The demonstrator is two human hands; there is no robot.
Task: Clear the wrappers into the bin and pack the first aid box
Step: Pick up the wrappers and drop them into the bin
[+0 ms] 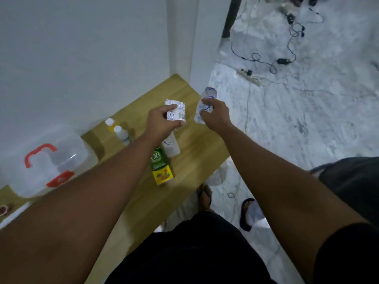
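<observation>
Silver foil blister pack is pinched in the left hand above the wooden table. Right hand grips a crumpled clear plastic wrapper with blue print, past the table's far edge. Clear first aid box, with red handle and latch, sits at the table's left. Green-yellow carton lies between the forearms, two small bottles near the wall.

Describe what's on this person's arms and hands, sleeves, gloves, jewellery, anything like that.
Both forearms are bare from the wrist up. The left hand and right hand wear no gloves, and no watch, ring or bracelet shows. A dark short sleeve shows only on the right upper arm at the frame's lower edge; the left arm's sleeve is out of view.
</observation>
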